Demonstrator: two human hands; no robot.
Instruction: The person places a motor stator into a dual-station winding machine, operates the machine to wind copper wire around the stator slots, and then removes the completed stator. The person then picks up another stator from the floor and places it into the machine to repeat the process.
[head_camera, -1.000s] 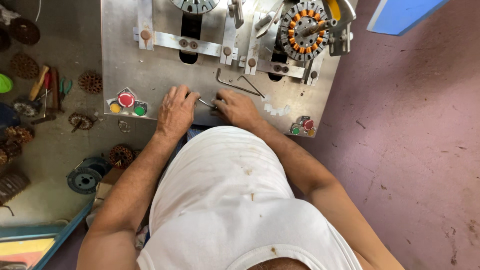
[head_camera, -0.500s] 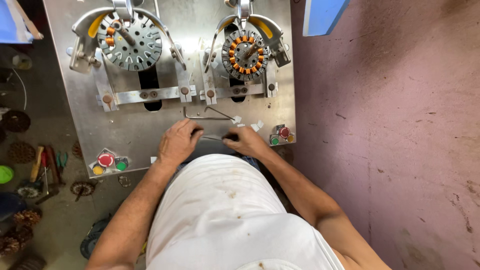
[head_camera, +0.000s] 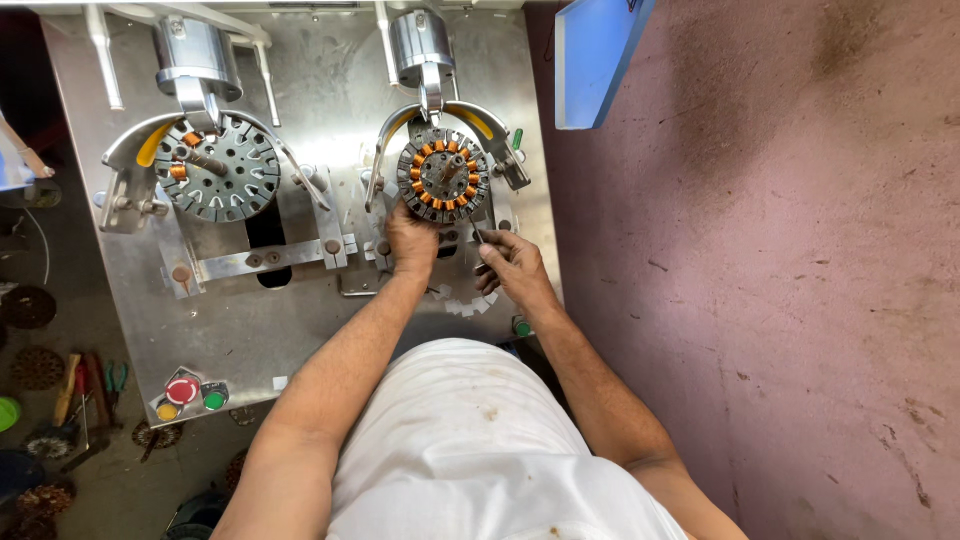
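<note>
Head view is showing your left hand (head_camera: 412, 240) reaching up, fingers curled against the lower edge of the copper-wound stator (head_camera: 443, 175), which is sitting in the right fixture on the metal desk (head_camera: 240, 320). Your right hand (head_camera: 515, 268) is pinching a thin metal tool (head_camera: 477, 235) just below that stator.

A second round stator (head_camera: 218, 168), grey with only a few orange coils, sits clamped in the left station of the metal surface (head_camera: 300, 340). Red, green and yellow push buttons (head_camera: 184, 393) cluster at the near left corner. Pliers and screwdrivers (head_camera: 88, 385) lie on the floor beside it, among dark toothed discs (head_camera: 36, 368). A blue panel (head_camera: 595, 55) hangs over the pink floor (head_camera: 800, 300).
</note>
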